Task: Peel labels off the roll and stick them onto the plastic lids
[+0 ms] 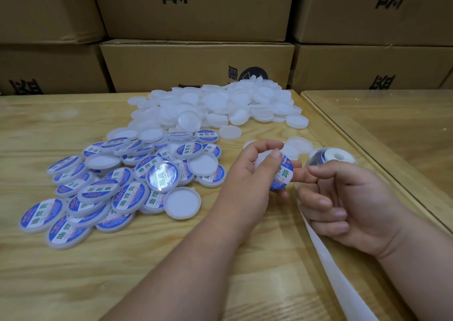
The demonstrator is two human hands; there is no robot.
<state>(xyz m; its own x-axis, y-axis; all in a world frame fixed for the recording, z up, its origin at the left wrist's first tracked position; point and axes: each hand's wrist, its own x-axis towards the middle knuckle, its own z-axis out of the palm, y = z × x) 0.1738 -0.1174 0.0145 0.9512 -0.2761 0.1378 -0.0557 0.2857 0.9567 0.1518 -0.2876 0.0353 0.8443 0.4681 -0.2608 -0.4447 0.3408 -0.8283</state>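
Cardboard boxes (196,9) back the table (73,271). Near its right edge, left hand (247,183) fingers pinch the lid (282,171); right hand (343,208) fingers curl, forefinger touching. Press label from centre outward.

A single wide-angle view looks from the person's head, forward and down over a wooden table (73,271). It sits close: both forearms enter from the near edge, with the left hand (247,173) and right hand (348,205) just right of centre. The mid-ground holds the labelled lids (103,188) on the left and the plain lids (215,105) farther off. Stacked cardboard boxes (196,63) fill the far side, their edges bowed by the lens.
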